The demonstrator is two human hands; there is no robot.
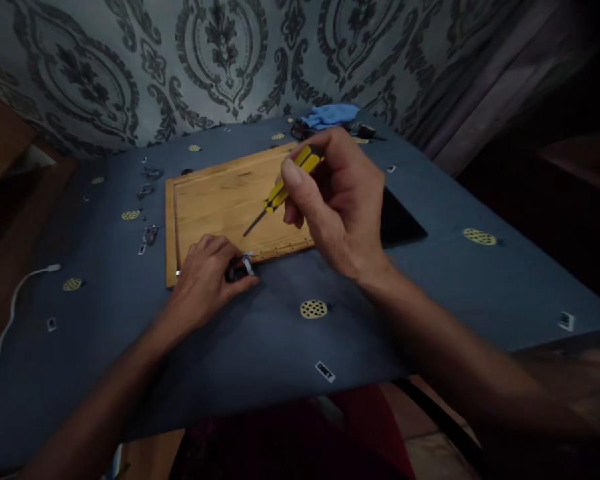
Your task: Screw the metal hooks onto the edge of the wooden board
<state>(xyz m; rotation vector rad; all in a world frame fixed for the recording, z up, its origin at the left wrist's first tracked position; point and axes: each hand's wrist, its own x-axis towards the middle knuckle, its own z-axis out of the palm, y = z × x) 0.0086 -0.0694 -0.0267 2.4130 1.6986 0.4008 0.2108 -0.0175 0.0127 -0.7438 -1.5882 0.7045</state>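
Observation:
A yellow-and-black screwdriver (280, 190) is gripped in my right hand (347, 200), raised above the board. Its thin shaft slants down to the left, with the tip apart from anything. Below lies a wooden board (220, 193) with a raised border and small dark holes along its near edge. At that edge my left hand (205, 277) holds a small metal fitting, seemingly a hinge (248, 262), between thumb and fingers against the wood. Part of the fitting is hidden by the fingers.
Several similar metal fittings (151, 235) lie left of the board. A black flat panel (403, 217) extends from under my right hand. Behind are a blue cloth (331, 116) and a dark object (365, 131). A white cable (17, 290) runs along the left of the blue-grey tablecloth (260, 347).

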